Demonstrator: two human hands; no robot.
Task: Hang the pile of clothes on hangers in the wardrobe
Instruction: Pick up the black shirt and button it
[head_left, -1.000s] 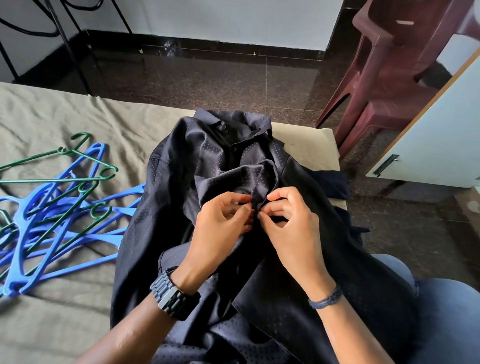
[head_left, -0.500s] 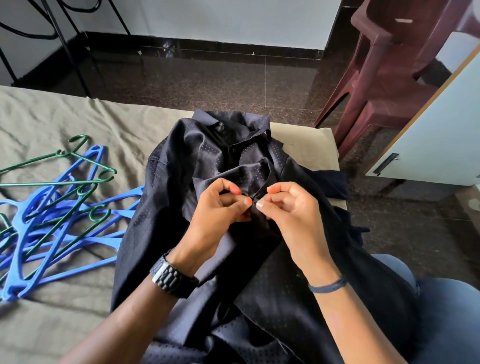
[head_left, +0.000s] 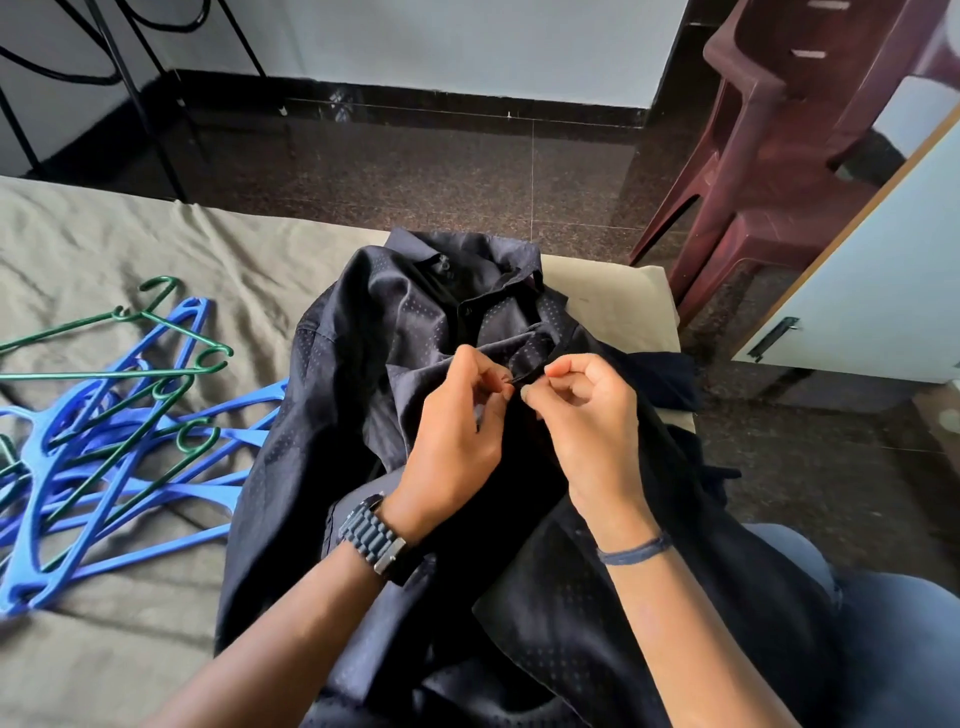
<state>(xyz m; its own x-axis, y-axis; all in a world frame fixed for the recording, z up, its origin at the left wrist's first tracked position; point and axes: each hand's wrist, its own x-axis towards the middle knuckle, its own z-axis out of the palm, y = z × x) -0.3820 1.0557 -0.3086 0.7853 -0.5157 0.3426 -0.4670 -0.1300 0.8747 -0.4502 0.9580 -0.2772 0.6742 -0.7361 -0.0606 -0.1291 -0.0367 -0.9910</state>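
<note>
Hands drawn apart, fingers pinching dotted shirt

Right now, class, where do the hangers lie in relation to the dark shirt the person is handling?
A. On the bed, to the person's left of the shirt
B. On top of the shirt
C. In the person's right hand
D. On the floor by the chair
A: the hangers lie in a heap on the bed, left of the shirt, which both hands pinch.
</note>
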